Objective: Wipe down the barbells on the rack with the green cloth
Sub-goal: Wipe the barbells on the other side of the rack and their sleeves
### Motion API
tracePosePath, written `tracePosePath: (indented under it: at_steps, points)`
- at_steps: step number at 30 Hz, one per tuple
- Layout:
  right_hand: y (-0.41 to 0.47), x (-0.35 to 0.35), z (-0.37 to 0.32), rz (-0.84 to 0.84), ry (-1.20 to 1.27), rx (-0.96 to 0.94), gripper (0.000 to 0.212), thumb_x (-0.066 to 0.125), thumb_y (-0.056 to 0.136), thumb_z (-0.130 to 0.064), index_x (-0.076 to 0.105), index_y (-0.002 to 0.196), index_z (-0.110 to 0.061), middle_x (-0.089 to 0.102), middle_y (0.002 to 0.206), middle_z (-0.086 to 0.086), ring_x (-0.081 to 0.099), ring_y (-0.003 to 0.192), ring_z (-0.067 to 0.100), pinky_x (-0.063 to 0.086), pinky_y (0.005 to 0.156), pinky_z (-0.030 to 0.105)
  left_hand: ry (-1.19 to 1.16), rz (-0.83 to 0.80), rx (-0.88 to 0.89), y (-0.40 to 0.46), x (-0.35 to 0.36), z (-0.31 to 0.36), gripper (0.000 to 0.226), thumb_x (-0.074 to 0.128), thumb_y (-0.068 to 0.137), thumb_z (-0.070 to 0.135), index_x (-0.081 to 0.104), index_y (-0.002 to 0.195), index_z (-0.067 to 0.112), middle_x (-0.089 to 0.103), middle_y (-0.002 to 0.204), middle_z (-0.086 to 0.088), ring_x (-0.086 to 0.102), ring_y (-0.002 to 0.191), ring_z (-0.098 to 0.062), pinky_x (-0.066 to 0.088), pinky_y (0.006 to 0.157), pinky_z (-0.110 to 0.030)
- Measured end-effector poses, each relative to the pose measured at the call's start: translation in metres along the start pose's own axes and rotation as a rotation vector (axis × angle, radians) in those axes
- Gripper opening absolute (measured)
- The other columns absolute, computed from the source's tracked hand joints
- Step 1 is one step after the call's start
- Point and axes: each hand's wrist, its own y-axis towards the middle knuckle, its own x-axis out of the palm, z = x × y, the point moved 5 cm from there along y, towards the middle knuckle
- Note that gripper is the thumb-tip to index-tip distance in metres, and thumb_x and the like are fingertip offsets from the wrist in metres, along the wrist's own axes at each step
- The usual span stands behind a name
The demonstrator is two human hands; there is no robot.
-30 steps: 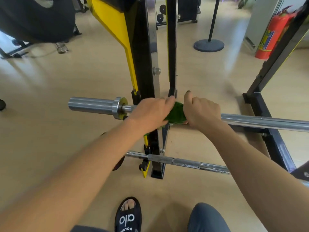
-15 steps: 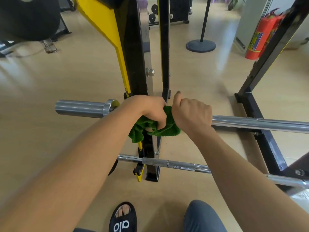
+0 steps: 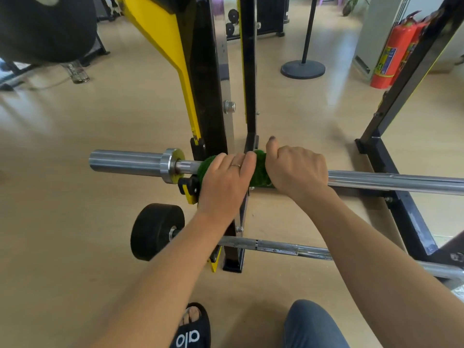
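Both hands close around the fuzzy green cloth [image 3: 261, 169], which is wrapped round the long chrome barbell [image 3: 391, 181] where it rests on the black-and-yellow steel rack [image 3: 206, 96], just inside the bar's left collar. The left hand [image 3: 223, 182] clamps the cloth from above; the right hand [image 3: 295, 169] grips cloth and bar beside it, thumb raised. To wipe well, I would keep the wrap snug all round, twist while sliding along the shaft, and cover the sleeve too. A thinner knurled bar with a black rubber plate [image 3: 157, 231] lies low in the rack, seemingly unwiped. The pale wooden floor [image 3: 75, 126] carries a red fire extinguisher [image 3: 391, 51] at the far right corner.
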Motion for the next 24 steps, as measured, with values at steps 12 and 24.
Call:
tracePosePath:
  at_steps: [12, 24]
  points:
    - [-0.003, -0.002, -0.001, 0.062, 0.025, 0.037, 0.045, 0.016, 0.105, -0.026, 0.05, 0.133, -0.015, 0.047, 0.064, 0.002, 0.045, 0.055, 0.021, 0.031, 0.052, 0.028, 0.271, -0.397, -0.056, 0.009, -0.025, -0.016, 0.056, 0.073, 0.081, 0.009, 0.039, 0.126, 0.007, 0.06, 0.11, -0.015, 0.059, 0.101, -0.03, 0.048, 0.092, -0.039]
    - [-0.001, -0.009, 0.009, -0.076, 0.171, -0.02, 0.047, 0.016, 0.106, -0.038, 0.044, 0.136, -0.016, 0.059, 0.087, 0.008, 0.049, 0.067, 0.019, 0.038, 0.061, 0.032, -0.006, -0.322, 0.07, 0.031, -0.014, 0.022, 0.031, 0.076, 0.083, 0.014, 0.056, 0.107, 0.01, 0.065, 0.082, -0.004, 0.065, 0.071, -0.019, 0.049, 0.065, -0.028]
